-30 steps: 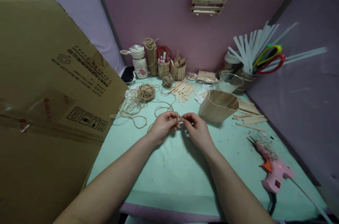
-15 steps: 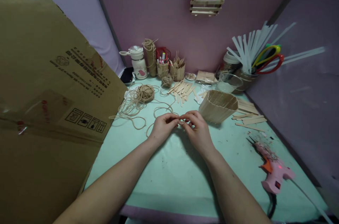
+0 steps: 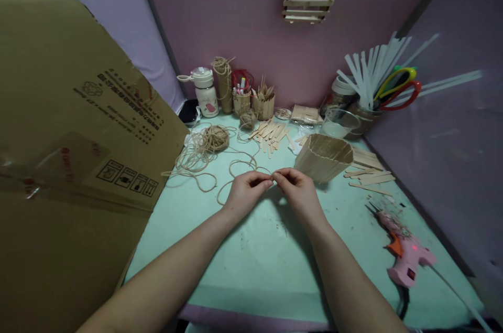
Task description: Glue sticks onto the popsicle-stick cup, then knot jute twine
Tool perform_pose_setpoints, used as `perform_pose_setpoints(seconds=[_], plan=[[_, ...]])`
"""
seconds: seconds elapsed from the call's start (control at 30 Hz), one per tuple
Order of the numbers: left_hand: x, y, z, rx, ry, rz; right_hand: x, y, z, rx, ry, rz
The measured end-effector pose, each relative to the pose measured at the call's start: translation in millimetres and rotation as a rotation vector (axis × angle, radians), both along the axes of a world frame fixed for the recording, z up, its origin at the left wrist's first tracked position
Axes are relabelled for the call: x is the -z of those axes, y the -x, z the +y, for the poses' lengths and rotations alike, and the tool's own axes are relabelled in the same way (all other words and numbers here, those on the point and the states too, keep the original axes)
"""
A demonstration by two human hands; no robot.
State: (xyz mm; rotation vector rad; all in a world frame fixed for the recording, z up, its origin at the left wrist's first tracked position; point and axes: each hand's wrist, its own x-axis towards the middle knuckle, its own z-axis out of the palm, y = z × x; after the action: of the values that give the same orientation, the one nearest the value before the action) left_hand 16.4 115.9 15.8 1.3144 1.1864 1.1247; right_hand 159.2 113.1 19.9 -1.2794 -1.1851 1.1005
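Note:
My left hand (image 3: 248, 192) and my right hand (image 3: 296, 189) meet fingertip to fingertip over the middle of the table. Both are closed in a pinch on a thin strand of twine (image 3: 262, 169), which loops away behind my left hand toward the ball of jute twine (image 3: 216, 138). The strand's end is hidden between my fingertips. Just beyond my right hand stands a basket made of craft sticks (image 3: 324, 160), upright and open at the top.
A pink hot glue gun (image 3: 408, 257) with a lit red light lies at the right. Loose craft sticks (image 3: 271, 136) are spread at the back, near a white bottle (image 3: 206, 94). A large cardboard box (image 3: 78, 165) borders the left. Scissors (image 3: 401, 92) stand in a jar at the back right.
My right hand has shifted slightly right and its fingers have drawn into a tighter pinch. My left fingertips have moved a little right too.

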Motion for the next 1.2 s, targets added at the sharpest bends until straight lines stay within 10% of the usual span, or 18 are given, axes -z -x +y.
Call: perform_pose_setpoints(seconds=[0.33, 0.63, 1.2], plan=[[-5.7, 0, -1, -0.026, -0.004, -0.015, 1.8, 2, -1, 0.018, 0.032, 0.048], [-0.2, 1, 3, -0.095, 0.012, -0.047, -8.0, 7, -11, 0.028, -0.382, -0.307], [3.2, 1, 3, -0.019, -0.123, 0.059, 3.2, 5, -3, 0.014, -0.232, -0.247]])
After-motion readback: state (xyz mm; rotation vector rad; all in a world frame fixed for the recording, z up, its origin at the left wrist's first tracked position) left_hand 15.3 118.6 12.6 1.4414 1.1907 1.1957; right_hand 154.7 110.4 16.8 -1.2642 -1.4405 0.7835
